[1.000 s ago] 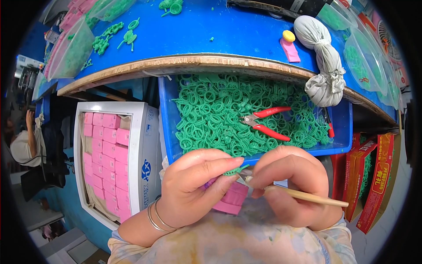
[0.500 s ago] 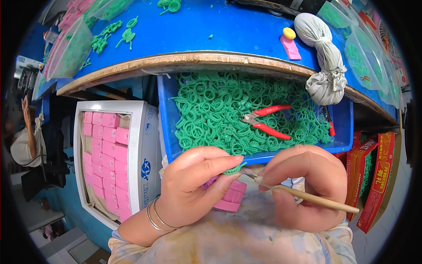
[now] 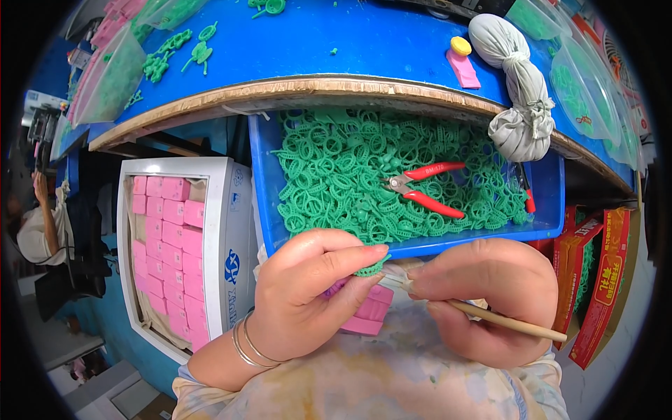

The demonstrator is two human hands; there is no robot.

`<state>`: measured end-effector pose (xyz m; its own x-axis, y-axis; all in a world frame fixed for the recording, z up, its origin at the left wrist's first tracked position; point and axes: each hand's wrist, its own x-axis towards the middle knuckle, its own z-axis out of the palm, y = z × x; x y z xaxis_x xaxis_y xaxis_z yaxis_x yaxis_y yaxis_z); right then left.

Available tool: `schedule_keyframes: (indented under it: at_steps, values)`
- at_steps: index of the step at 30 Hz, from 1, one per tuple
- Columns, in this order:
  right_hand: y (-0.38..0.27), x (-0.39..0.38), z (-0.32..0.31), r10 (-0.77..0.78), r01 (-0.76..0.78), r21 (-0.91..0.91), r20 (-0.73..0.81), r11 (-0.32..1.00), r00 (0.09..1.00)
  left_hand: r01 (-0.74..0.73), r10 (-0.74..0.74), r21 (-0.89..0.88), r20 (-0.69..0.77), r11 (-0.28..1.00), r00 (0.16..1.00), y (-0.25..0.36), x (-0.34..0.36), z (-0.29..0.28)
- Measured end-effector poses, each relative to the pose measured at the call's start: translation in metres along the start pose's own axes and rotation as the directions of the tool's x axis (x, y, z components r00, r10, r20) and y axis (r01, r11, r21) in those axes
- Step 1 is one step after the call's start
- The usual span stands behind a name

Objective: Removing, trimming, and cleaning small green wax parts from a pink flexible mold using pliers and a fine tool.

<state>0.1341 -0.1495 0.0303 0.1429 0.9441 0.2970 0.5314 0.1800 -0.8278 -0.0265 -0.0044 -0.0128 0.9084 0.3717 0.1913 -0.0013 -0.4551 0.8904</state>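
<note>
Pinched between thumb and forefinger of the left hand [image 3: 308, 287], a curved, beaded green piece [image 3: 371, 268] is being held, while a smooth, round wooden-handled tool [image 3: 518, 324] is being grasped pen-style by the curled right hand [image 3: 500, 280]. Both hands are being angled inward; green piece is being positioned at left fingertips, near tool's tip.

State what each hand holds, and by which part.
Left hand: green piece, pinched part hidden. Right hand: wooden-handled tool, by the handle's front part.
</note>
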Motion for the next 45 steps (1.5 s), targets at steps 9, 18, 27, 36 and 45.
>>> schedule_keyframes:
  at_steps: [9,18,27,36,45]
  values:
    - [-0.002,0.001,0.007,0.068,-0.068,0.003,-0.054,0.998,0.996,0.000,0.000,0.013,0.001,1.000,1.000,0.001,-0.001,0.001]
    - [0.000,-0.003,0.025,0.100,-0.088,0.076,-0.183,0.993,0.978,-0.053,0.053,0.022,0.030,0.998,0.998,-0.001,0.001,0.001]
    - [0.009,-0.007,0.029,-0.224,0.192,-0.189,-0.170,0.963,0.960,-0.045,0.045,0.045,0.002,0.998,0.999,0.002,0.001,0.000]
    - [0.004,-0.008,0.021,-0.115,0.112,-0.026,-0.223,0.993,0.968,0.025,-0.023,-0.113,0.017,0.993,1.000,0.004,0.002,-0.003]
    - [0.002,-0.010,0.025,-0.107,0.121,0.034,-0.268,0.992,0.957,0.131,-0.120,-0.304,0.055,0.944,0.991,0.006,0.000,-0.004]
